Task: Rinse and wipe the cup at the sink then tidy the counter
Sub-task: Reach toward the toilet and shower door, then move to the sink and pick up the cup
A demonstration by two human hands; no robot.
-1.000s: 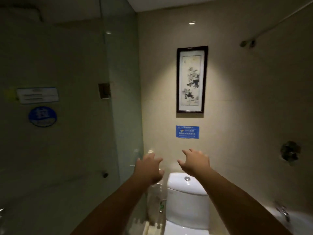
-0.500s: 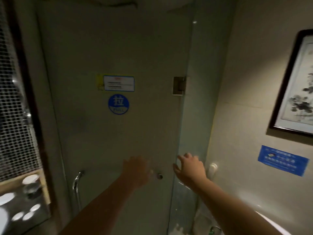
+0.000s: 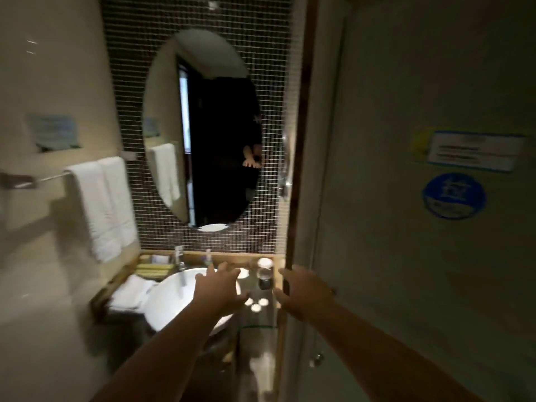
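Both arms reach forward over a dim bathroom vanity. The left hand [image 3: 220, 288] hangs above the right rim of the white round sink [image 3: 171, 303], its fingers [image 3: 223, 268] spread and released, grasping nothing. The right hand [image 3: 301, 291] is held out beside it, near the edge of the frosted glass door [image 3: 406, 227], fingers likewise loose and empty.

Between the 2 hands, on the dark glossy bench [image 3: 258, 338], stands a clear glass cup [image 3: 264, 274], upright and just right of the sink; it is blurred, so whether anything is inside cannot be told. Small pale round spots sit on the bench in front of it, too blurred to identify.

A faucet [image 3: 179, 259] rises behind the sink. A folded white towel [image 3: 130, 291] lies on the bench at the sink's left, and 2 white towels [image 3: 101, 207] hang from a wall rail [image 3: 17, 181]. An oval mirror [image 3: 203, 129] hangs on the mosaic wall above. The door carries a round blue sticker [image 3: 454, 195].
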